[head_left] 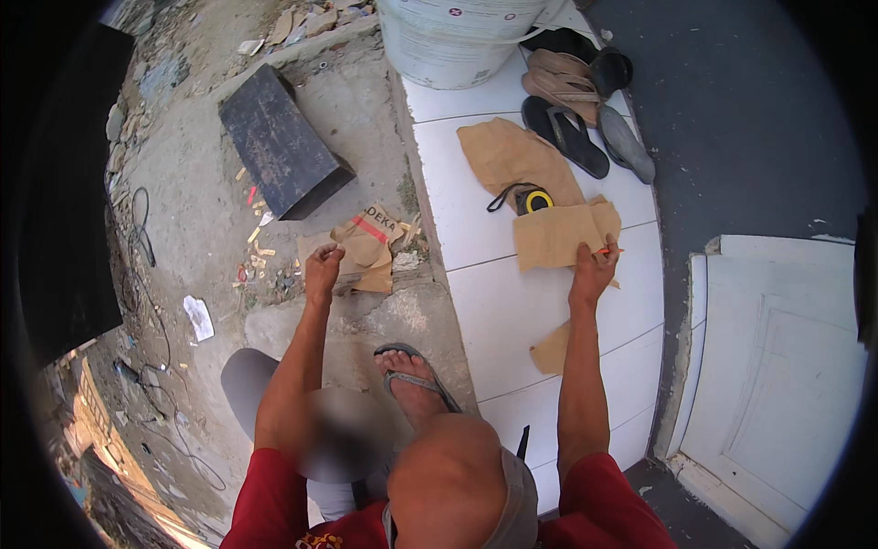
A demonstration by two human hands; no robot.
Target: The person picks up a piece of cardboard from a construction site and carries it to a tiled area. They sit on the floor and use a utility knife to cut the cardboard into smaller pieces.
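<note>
One white-tiled ledge (pixel 498 320) ran beneath the right hand (pixel 594 265) and lay to the right of the left hand (pixel 322 273). Well beyond the right fingers, up and to their left, stood a white bucket (pixel 457 46); a dark, scuffed block (pixel 283 142) lay on the concrete beyond the left fingers. A curved tan sheet (pixel 512 151) spread farther out from the right fingers, while a squarer tan sheet (pixel 551 236) lay at those fingertips, reaching leftward from them. Just right of the left fingers was a torn brown piece (pixel 370 236) with a red stripe. A black flip-flop (pixel 569 137) rested beyond the right fingers. Nearer, up and left of them, sat a yellow-and-black tape measure (pixel 532 199). The right fingers were clamped on a slim orange tool (pixel 605 251); the left ones were bent, and whether they gripped anything I could not tell.
</note>
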